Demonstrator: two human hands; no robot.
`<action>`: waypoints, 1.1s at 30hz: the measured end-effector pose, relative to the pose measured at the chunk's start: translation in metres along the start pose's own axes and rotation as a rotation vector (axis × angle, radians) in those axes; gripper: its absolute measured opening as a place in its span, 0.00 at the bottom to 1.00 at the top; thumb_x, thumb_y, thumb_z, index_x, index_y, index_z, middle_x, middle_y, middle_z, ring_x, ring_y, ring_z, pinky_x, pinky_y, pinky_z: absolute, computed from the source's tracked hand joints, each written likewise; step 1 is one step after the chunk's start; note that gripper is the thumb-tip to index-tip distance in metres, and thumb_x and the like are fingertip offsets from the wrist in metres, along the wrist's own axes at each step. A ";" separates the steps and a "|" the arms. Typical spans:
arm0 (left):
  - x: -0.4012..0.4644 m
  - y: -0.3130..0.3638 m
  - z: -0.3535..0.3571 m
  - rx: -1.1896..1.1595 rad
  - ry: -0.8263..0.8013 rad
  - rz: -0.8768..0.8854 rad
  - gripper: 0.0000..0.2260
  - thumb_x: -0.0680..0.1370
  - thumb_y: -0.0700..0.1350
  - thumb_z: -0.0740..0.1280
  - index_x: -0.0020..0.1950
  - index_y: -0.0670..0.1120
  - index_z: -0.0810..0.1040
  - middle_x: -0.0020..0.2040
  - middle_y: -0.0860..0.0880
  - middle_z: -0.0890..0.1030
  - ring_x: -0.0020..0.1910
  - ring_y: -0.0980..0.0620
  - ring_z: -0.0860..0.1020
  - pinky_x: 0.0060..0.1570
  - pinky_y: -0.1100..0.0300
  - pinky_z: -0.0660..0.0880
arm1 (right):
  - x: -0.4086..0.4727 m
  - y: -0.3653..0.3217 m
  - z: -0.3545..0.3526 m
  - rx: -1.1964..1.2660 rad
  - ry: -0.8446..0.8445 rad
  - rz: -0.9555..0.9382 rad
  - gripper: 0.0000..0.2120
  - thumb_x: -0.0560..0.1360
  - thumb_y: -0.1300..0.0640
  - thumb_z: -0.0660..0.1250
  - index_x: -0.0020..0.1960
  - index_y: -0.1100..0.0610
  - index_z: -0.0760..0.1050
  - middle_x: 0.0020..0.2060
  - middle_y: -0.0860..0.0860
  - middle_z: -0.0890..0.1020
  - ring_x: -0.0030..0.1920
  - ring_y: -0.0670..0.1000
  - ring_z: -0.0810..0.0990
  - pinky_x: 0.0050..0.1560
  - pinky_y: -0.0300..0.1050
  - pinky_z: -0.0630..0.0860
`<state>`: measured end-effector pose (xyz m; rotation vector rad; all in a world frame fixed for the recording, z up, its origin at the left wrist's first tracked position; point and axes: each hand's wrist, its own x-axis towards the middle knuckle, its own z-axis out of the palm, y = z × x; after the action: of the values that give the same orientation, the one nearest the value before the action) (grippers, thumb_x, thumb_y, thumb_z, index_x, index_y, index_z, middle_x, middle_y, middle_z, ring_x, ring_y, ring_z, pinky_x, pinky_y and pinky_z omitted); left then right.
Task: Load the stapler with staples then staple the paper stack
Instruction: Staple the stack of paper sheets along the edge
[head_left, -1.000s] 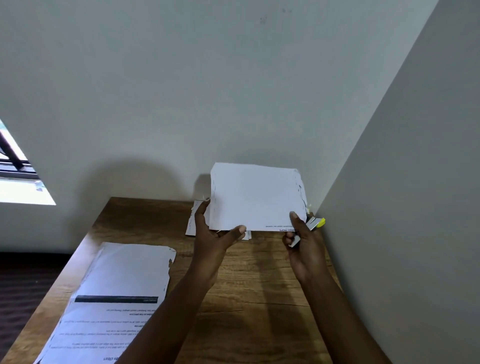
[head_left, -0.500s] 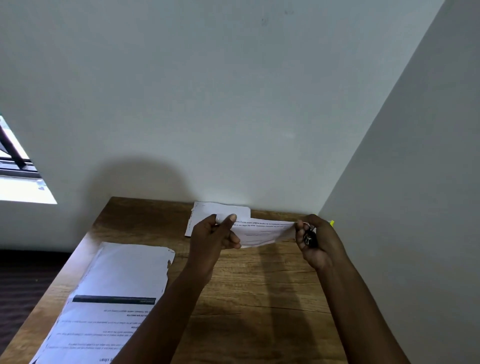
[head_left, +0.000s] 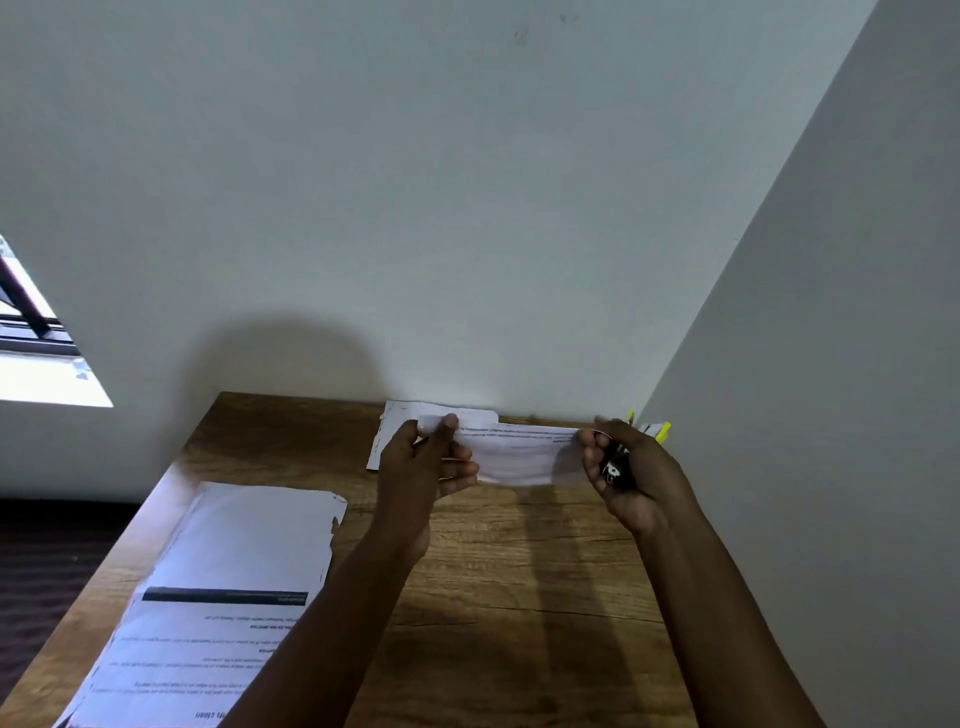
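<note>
A wooden desk (head_left: 467, 597) fills the lower frame, in a corner of pale walls. At center, the left hand (head_left: 421, 462) pinches the paper stack (head_left: 514, 457) while the right hand (head_left: 628, 473) grips its other end and a dark stapler (head_left: 615, 470). With paper and stapler sharing one hand, the sheets could slip askew and staple crooked.

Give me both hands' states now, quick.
Left hand: pinches the left end of the paper stack.
Right hand: grips the stapler at the stack's right end.
</note>
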<state>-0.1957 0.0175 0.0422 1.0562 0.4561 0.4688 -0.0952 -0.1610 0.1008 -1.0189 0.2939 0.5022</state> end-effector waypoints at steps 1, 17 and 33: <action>0.000 0.001 0.002 -0.025 0.008 -0.006 0.14 0.75 0.51 0.71 0.53 0.42 0.77 0.39 0.45 0.84 0.38 0.45 0.85 0.36 0.54 0.82 | 0.000 0.001 0.000 -0.025 -0.021 -0.025 0.08 0.76 0.66 0.64 0.40 0.56 0.72 0.23 0.49 0.79 0.26 0.46 0.82 0.25 0.35 0.77; 0.000 -0.009 0.009 -0.257 0.148 -0.001 0.48 0.61 0.34 0.80 0.66 0.66 0.55 0.64 0.45 0.70 0.61 0.40 0.76 0.44 0.56 0.82 | 0.008 0.050 -0.012 -0.366 -0.053 -0.116 0.19 0.76 0.36 0.60 0.49 0.53 0.73 0.27 0.46 0.73 0.25 0.45 0.70 0.26 0.40 0.67; -0.001 -0.001 0.000 -0.410 0.152 0.066 0.26 0.73 0.30 0.70 0.69 0.44 0.68 0.58 0.46 0.82 0.56 0.48 0.83 0.48 0.50 0.83 | -0.002 0.115 0.009 0.046 -0.087 0.051 0.27 0.75 0.32 0.54 0.46 0.57 0.73 0.32 0.51 0.74 0.27 0.48 0.71 0.30 0.43 0.70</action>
<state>-0.1963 0.0167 0.0418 0.6436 0.4365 0.6722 -0.1572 -0.1047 0.0219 -0.9440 0.2531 0.5814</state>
